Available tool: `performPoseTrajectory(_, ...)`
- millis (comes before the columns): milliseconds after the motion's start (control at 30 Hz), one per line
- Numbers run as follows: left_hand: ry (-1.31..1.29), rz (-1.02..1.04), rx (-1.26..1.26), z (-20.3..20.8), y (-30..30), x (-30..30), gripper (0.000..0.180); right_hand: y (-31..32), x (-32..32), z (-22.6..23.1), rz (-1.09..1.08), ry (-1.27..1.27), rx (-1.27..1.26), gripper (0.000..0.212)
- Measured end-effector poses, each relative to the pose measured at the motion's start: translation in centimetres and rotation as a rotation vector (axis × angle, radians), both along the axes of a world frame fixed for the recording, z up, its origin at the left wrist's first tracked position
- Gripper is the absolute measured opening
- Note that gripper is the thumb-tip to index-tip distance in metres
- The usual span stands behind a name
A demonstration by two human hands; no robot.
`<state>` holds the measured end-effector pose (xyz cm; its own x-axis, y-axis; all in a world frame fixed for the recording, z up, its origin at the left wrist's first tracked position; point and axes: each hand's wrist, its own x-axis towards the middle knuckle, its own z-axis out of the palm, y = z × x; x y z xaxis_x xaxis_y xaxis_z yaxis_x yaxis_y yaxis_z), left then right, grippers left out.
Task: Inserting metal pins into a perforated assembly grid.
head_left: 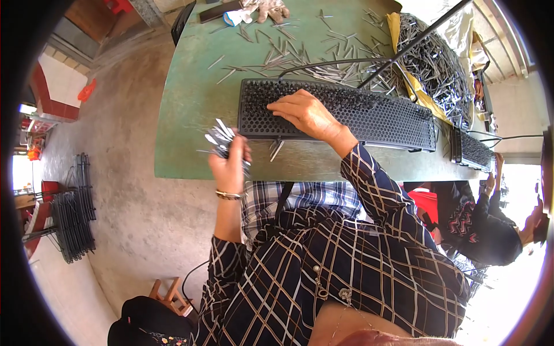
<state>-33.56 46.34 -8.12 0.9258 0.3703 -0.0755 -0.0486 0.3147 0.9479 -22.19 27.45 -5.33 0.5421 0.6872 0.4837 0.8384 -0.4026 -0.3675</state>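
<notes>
My left hand (pixel 229 163) is closed around a bunch of thin, dark and silvery strips (pixel 220 137), fanned out above the table's near edge. It is beside the left end of a long black tray (pixel 346 130) full of round holes. Over the tray's left part is my right hand (pixel 309 114), with its fingers bent and pressed together close to the holes. What it pinches, if anything, is too small to make out. Dark pieces stand upright in the holes along the tray's far side. The holes on the near side look unfilled.
Similar strips (pixel 323 70) lie loose across the green table (pixel 190 109). A big heap of them (pixel 433 63) rests on yellow sacking at the right. Black rods (pixel 378 72) cross above the tray. A glove (pixel 266 10) lies at the back. Another person (pixel 482 222) works at a second tray (pixel 470 151).
</notes>
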Motion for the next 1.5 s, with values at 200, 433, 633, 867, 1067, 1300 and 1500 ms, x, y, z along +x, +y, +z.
performPoseTrajectory(200, -0.139, 0.266, 0.284, -7.5, 4.7, 2.6, 0.017, 0.6, -1.2, -0.7, -0.065, -0.055, 0.039, 0.022)
performPoseTrajectory(433, -0.048, 0.258, 0.369, -8.2, 4.4, 3.1, 0.018, 1.2, -2.1, -1.2, -0.237, -0.03, 0.082, 0.019)
performPoseTrajectory(633, -0.081, 0.266, 0.098, -7.8, 4.9, 3.2, 0.016, 1.3, -2.0, -1.8, -0.273, 0.079, 0.201, 0.017)
performPoseTrajectory(867, 0.226, -0.08, -0.525, -1.8, 4.1, -1.1, 0.02, 1.7, -2.4, -1.1, -0.225, 0.007, 0.137, 0.015)
performPoseTrajectory(1067, 0.269, -0.376, -0.395, -0.6, -0.4, -3.1, 0.023, 1.0, -2.0, -1.7, -0.275, 0.004, 0.161, 0.015)
performPoseTrajectory(1300, 0.309, -0.434, -0.447, -0.4, -1.3, -3.2, 0.021, 1.4, -2.5, -1.5, -0.359, 0.304, 0.244, 0.016)
performPoseTrajectory(1500, 0.329, -0.474, -0.383, -0.4, -1.7, -3.2, 0.022, 1.1, -2.0, -0.9, -0.252, 0.101, 0.139, 0.014)
